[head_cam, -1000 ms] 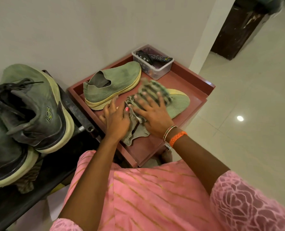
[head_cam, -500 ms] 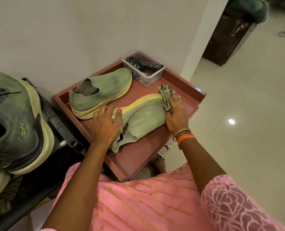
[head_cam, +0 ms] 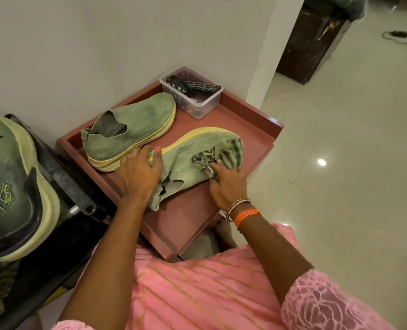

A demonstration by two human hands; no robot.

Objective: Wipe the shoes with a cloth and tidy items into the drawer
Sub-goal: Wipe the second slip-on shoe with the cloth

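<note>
Two green knit slip-on shoes lie on a reddish cabinet top (head_cam: 264, 121). The far shoe (head_cam: 135, 125) rests by the wall. The near shoe (head_cam: 185, 163) lies on its side with its yellow sole turned toward the far shoe. My left hand (head_cam: 138, 172) grips the near shoe's heel end, thumb over the sole edge. My right hand (head_cam: 228, 186) holds a green striped cloth (head_cam: 224, 152) bunched against the shoe's toe area. A metal drawer handle (head_cam: 222, 214) peeks out under my right wrist.
A clear plastic box (head_cam: 206, 104) holding a black remote (head_cam: 203, 86) and a dark band stands at the top's back corner. Large green-grey sneakers (head_cam: 11, 186) sit on a black rack (head_cam: 64, 184) to the left. Tiled floor (head_cam: 340, 186) opens to the right.
My right hand swept the cloth from mid-shoe out to the toe tip, then drew back slightly with the cloth now spread over the toe. My left hand stays on the heel.
</note>
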